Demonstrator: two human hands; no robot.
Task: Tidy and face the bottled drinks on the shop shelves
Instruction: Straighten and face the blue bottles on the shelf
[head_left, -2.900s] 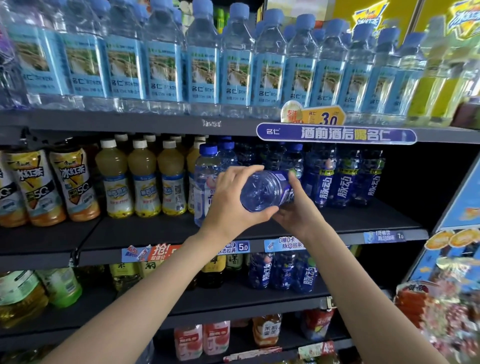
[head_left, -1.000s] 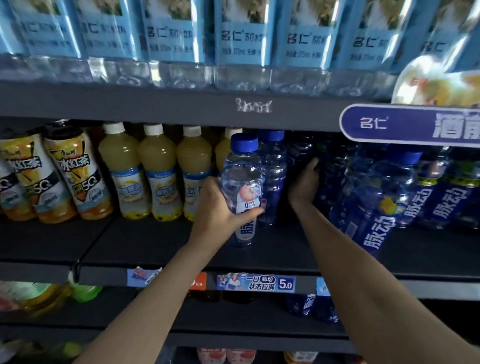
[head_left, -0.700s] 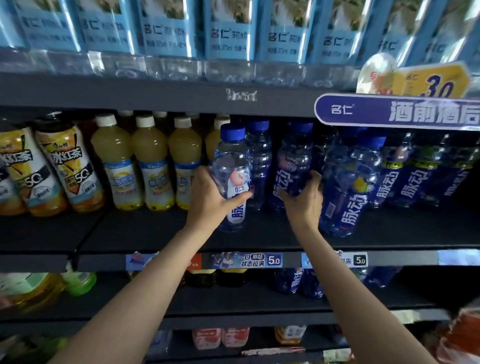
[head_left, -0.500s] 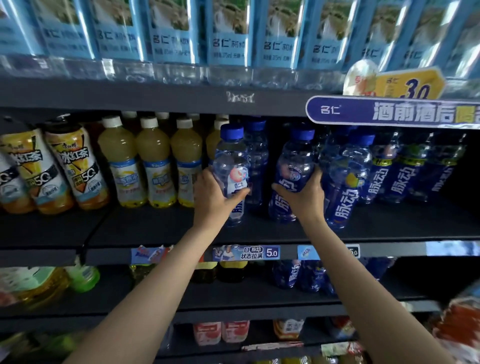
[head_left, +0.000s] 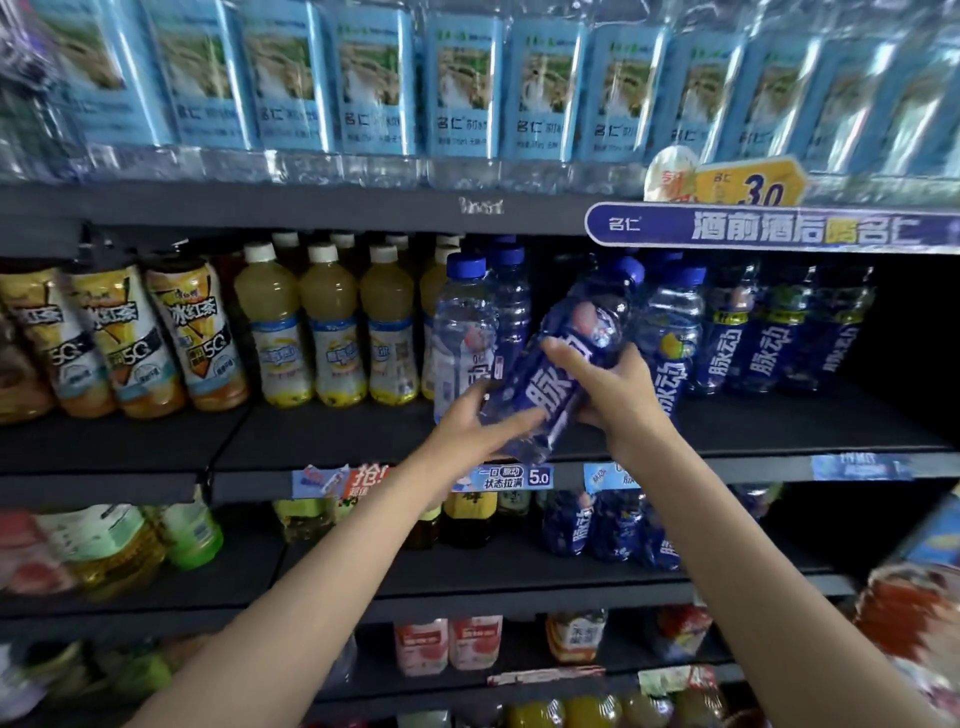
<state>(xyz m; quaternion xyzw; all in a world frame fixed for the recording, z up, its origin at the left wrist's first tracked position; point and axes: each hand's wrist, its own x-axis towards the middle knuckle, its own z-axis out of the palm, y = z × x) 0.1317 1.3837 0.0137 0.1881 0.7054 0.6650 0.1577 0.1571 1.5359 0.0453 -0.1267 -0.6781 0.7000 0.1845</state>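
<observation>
Both hands hold 1 dark blue bottle (head_left: 558, 371) in front of the middle shelf (head_left: 332, 441), tilted so its blue cap leans up and to the right and its base points down toward the shelf's front edge. The left hand (head_left: 480, 423) grips the lower end of the bottle, its fingers curled under the base and its thumb lying along the label. The right hand (head_left: 605, 387) wraps round the middle of the bottle from the right, fingers curled across the white lettering. The bottle is lifted clear of the shelf.

Just behind and to the left of it a clear bottle with a blue cap (head_left: 462, 332) stands upright on the shelf. To the right, a row of blue-labelled bottles (head_left: 769, 338) stands upright, with labels mostly facing out. Further left on the same shelf are yellow drinks with white caps (head_left: 327, 332) and, beyond them, orange iced tea bottles (head_left: 197, 338) that lean slightly.

The top shelf carries a tight line of water bottles with light blue labels (head_left: 462, 88). A purple banner strip (head_left: 769, 228) hangs on its front edge at the right, with a yellow price tag (head_left: 748, 184) reading 3.0 above it. A price label (head_left: 511, 475) marked 5.0 sits on the middle shelf's edge below the hands. Lower shelves hold more bottles, blurred.
</observation>
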